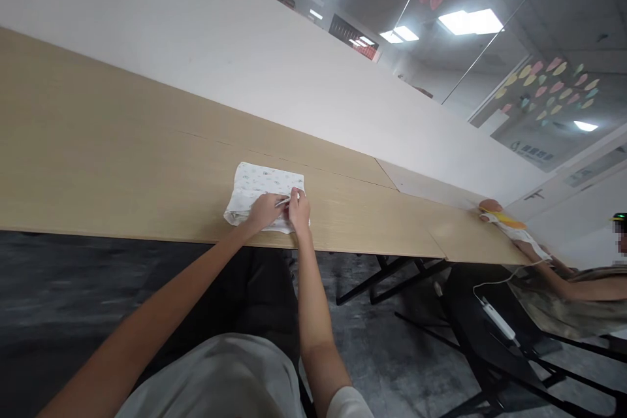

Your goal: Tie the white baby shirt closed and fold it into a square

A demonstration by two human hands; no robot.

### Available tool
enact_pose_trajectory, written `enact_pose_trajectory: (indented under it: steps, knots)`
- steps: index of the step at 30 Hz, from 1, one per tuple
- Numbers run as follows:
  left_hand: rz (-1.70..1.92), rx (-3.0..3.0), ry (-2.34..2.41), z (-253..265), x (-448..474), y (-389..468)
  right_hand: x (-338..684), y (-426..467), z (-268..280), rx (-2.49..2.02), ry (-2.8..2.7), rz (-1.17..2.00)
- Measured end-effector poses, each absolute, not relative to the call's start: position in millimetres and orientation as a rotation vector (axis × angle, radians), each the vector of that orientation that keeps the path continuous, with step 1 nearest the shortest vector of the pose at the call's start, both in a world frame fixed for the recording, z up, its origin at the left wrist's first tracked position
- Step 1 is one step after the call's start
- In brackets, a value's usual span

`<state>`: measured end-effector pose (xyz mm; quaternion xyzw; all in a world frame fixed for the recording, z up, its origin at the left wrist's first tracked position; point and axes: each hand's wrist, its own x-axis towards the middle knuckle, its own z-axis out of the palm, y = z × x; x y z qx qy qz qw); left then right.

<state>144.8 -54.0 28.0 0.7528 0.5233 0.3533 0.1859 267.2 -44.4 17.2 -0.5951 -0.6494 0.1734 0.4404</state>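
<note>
A white cloth with a small scattered print lies folded on the wooden table, close to its front edge. My left hand rests over the cloth's lower middle, its fingers closed in a pinch. Beside it, my right hand is closed too, thumb and fingertips together at the cloth's right side. Between the fingertips a thin greyish sliver shows, too small to name. Both hands meet there, and they hide part of the cloth beneath.
A low white partition runs behind the table. At the far right, another person's arms reach toward a doll-like thing with yellow and white cloth. A black chair carries a white power strip with a cable.
</note>
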Motion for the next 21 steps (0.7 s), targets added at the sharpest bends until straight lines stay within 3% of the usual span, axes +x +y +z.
enact_pose_trajectory:
  steps: [5,9,21]
  knots:
    - [0.883,2.393,1.289,16.5,131.8,-62.9,272.2,-40.3,12.0,-1.563,-1.569,0.583]
    - [0.842,2.543,1.459,10.5,107.5,-64.1,274.7,-40.9,10.7,-1.569,-1.574,0.645]
    - [0.624,2.431,1.634,-10.7,52.6,-62.3,262.8,-63.9,20.3,-1.756,-1.844,0.234]
